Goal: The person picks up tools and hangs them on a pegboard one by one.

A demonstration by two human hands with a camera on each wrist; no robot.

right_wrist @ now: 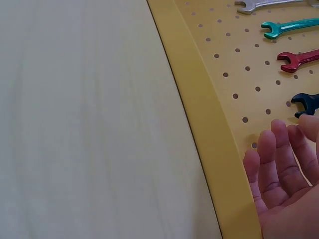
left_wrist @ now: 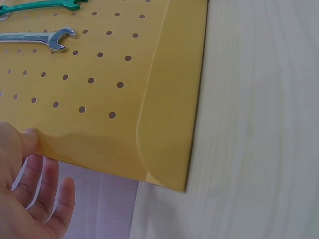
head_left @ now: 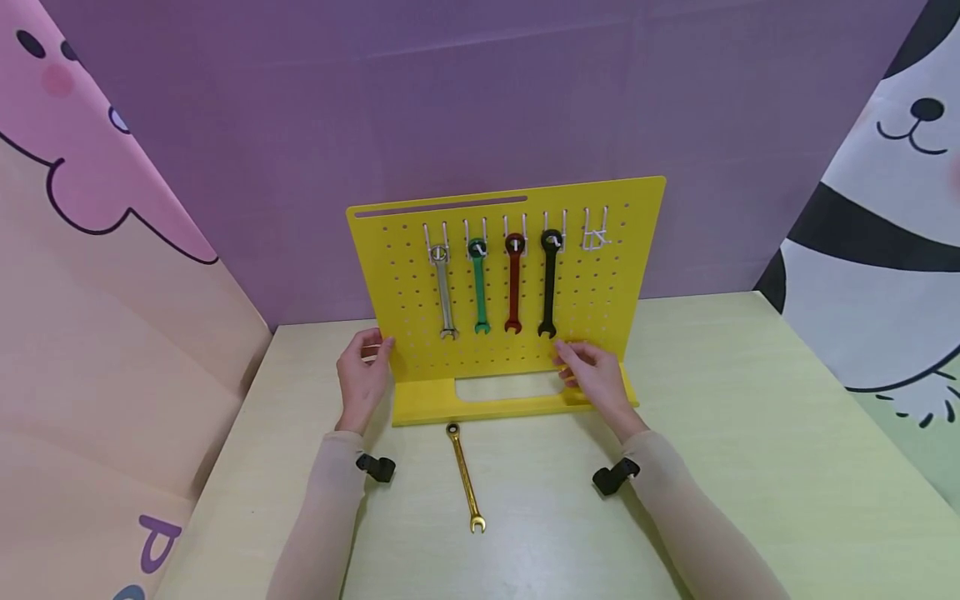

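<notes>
A yellow pegboard stand stands upright on the table. My left hand pinches its left edge, thumb on the front face and fingers behind, as the left wrist view also shows. Along the board hang a silver wrench, a green wrench, a red wrench and a black wrench on white hooks. Just below the black wrench's lower end is my right hand, its fingers loosely bent in front of the board, holding nothing. A gold wrench lies on the table before the stand.
A white hook at the board's right bears no wrench. The pale wooden table extends to both sides. Behind it hangs a purple backdrop, with cartoon-printed panels on the left and right.
</notes>
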